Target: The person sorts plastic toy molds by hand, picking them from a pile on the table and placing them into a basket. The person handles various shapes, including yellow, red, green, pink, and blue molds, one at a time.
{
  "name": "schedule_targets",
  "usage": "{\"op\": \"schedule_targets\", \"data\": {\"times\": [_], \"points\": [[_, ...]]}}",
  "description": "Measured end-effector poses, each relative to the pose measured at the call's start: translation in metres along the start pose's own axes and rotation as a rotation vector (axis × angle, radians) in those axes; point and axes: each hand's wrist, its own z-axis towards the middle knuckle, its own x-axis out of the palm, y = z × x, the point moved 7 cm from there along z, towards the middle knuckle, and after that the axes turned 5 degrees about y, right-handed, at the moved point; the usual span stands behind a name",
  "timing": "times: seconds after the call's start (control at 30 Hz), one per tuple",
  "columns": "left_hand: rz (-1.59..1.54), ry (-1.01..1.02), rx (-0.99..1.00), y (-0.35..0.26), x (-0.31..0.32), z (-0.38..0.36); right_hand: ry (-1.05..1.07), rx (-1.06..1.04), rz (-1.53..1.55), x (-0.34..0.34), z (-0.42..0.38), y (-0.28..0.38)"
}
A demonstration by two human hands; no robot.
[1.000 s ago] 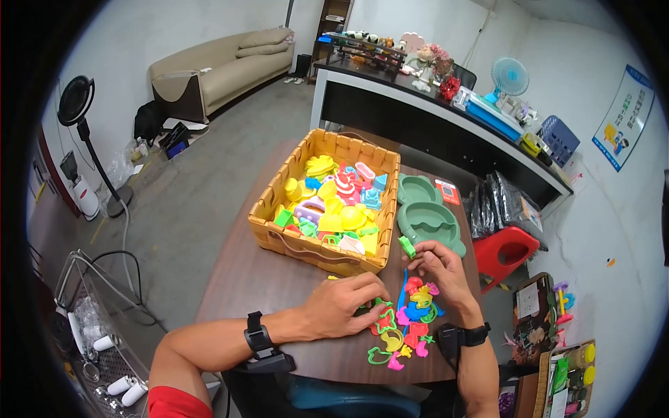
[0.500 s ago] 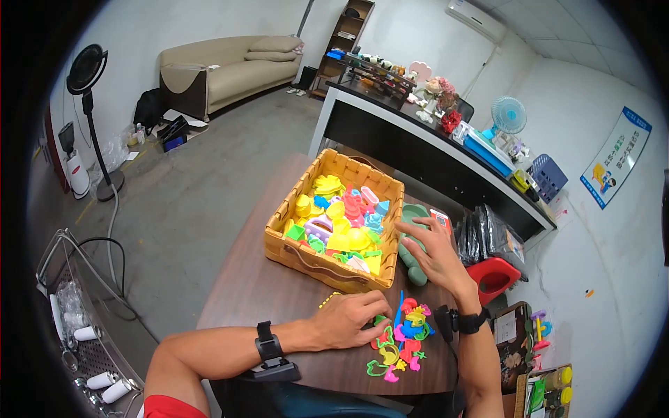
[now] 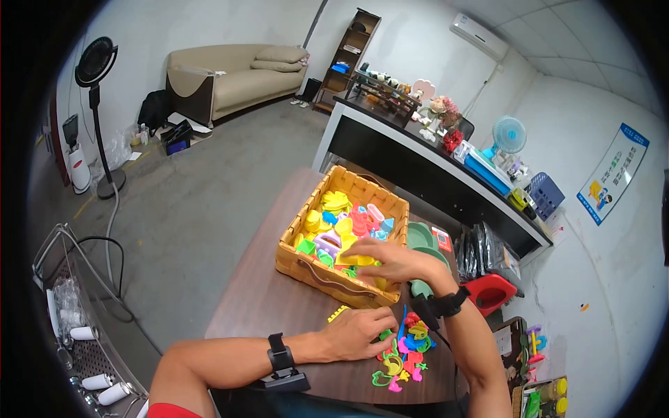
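The woven basket (image 3: 327, 282) on the brown table holds yellow, pink, blue, green and purple plastic toy pieces. Over its right front part reaches my right hand (image 3: 394, 261), palm down, with fingers apart above the yellow pieces (image 3: 348, 254). My left hand (image 3: 359, 334) rests on the table in front of the basket, its fingers curled down at the edge of a pile of small colourful plastic shapes (image 3: 411, 348). Under those fingertips a bit of green shows; what they grip is hidden. Against the back of the left hand lies a yellow toothed piece (image 3: 338, 313).
Green rounded containers (image 3: 421, 240) stand right of the basket, partly behind my right arm. Beyond them are black plastic-wrapped packs (image 3: 491, 251) and a red stool (image 3: 490, 292). A dark desk (image 3: 390, 150) lies behind the table; a metal rack (image 3: 104, 355) is at left.
My right hand has moved left from above the green containers to over the basket. The left hand stays by the pile. The whole view has shifted slightly.
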Motion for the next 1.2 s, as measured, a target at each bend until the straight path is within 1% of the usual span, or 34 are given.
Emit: {"op": "schedule_targets", "data": {"times": [0.07,0.1,0.13,0.2,0.27,0.33,0.37,0.43,0.47,0.53,0.6,0.67,0.7,0.73,0.8,0.83,0.93,1.0,1.07,1.1,1.13,1.2], "points": [[0.007,0.009,-0.004,0.002,-0.001,0.001,0.230,0.123,-0.127,0.012,0.011,0.011],[0.001,0.013,-0.007,0.003,0.001,0.001,0.245,0.044,-0.180,0.020,0.024,-0.004],[-0.005,0.018,-0.011,0.003,0.003,0.001,0.241,0.045,-0.181,0.026,0.032,-0.024],[-0.005,0.017,-0.014,0.004,0.005,0.001,0.215,-0.012,-0.282,0.024,0.044,-0.026],[-0.006,0.011,-0.018,0.006,0.006,0.000,0.199,-0.024,-0.288,0.010,0.050,-0.021],[0.004,0.042,-0.036,0.009,0.009,0.000,0.309,0.045,-0.241,0.003,0.056,-0.010],[0.005,0.039,-0.036,0.009,0.009,0.001,0.310,0.044,-0.243,-0.002,0.056,0.000],[-0.016,0.007,-0.004,0.003,0.008,0.003,0.395,0.191,-0.178,-0.005,0.055,0.005],[-0.013,0.003,-0.007,0.003,0.009,0.004,0.397,0.187,-0.180,-0.007,0.055,0.001],[-0.025,0.017,-0.016,0.002,0.013,0.006,0.336,0.194,-0.119,-0.018,0.053,-0.009],[-0.024,0.031,-0.031,0.005,0.017,0.005,0.314,0.216,-0.159,-0.027,0.054,-0.024],[-0.022,0.048,-0.045,0.007,0.021,0.005,0.146,0.218,-0.337,-0.040,0.059,-0.055],[-0.023,0.041,-0.035,0.008,0.022,0.005,0.079,0.194,-0.372,-0.047,0.063,-0.062],[-0.024,0.033,-0.025,0.008,0.024,0.005,0.078,0.192,-0.375,-0.045,0.069,-0.070],[-0.022,0.026,-0.017,0.008,0.026,0.006,-0.070,0.249,-0.504,-0.053,0.084,-0.065],[-0.023,0.024,-0.008,0.007,0.028,0.006,-0.182,0.273,-0.622,-0.059,0.077,-0.102],[-0.029,0.037,-0.017,0.008,0.033,0.006,-0.236,0.305,-0.704,-0.063,0.092,-0.113],[-0.024,0.042,-0.019,0.007,0.036,0.007,-0.231,0.299,-0.749,-0.065,0.097,-0.119],[-0.021,0.046,-0.021,0.006,0.039,0.008,-0.217,0.226,-0.756,-0.061,0.104,-0.129],[-0.016,0.050,-0.017,0.005,0.041,0.009,-0.216,0.223,-0.759,-0.057,0.104,-0.143],[-0.010,0.054,-0.014,0.005,0.043,0.009,-0.238,0.194,-0.705,-0.052,0.102,-0.156],[0.003,0.027,-0.001,0.003,0.044,0.012,-0.253,0.159,-0.650,-0.051,0.105,-0.142]]}}
